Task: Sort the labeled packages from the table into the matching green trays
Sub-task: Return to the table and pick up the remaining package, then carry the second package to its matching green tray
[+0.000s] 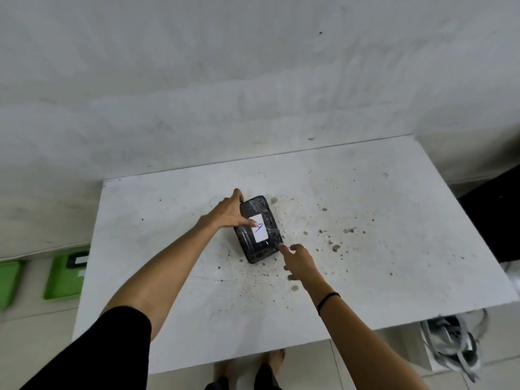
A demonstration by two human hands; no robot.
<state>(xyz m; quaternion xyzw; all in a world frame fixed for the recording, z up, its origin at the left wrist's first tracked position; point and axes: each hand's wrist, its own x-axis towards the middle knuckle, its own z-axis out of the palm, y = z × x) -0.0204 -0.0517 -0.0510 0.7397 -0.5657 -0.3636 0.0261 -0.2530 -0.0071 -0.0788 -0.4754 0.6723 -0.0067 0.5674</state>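
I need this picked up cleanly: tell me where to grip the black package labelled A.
Take the black package across its two long edges, coming from above. It lies flat on the table, label up, so its narrow width probably suits one hand. The left hand already touches one long edge.

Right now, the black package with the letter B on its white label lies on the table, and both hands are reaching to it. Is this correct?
Not quite: the head view shows the letter A, not B, on the white label. The rest holds: the black package lies on the table, the left hand touches its far-left edge and the right hand reaches its near corner.
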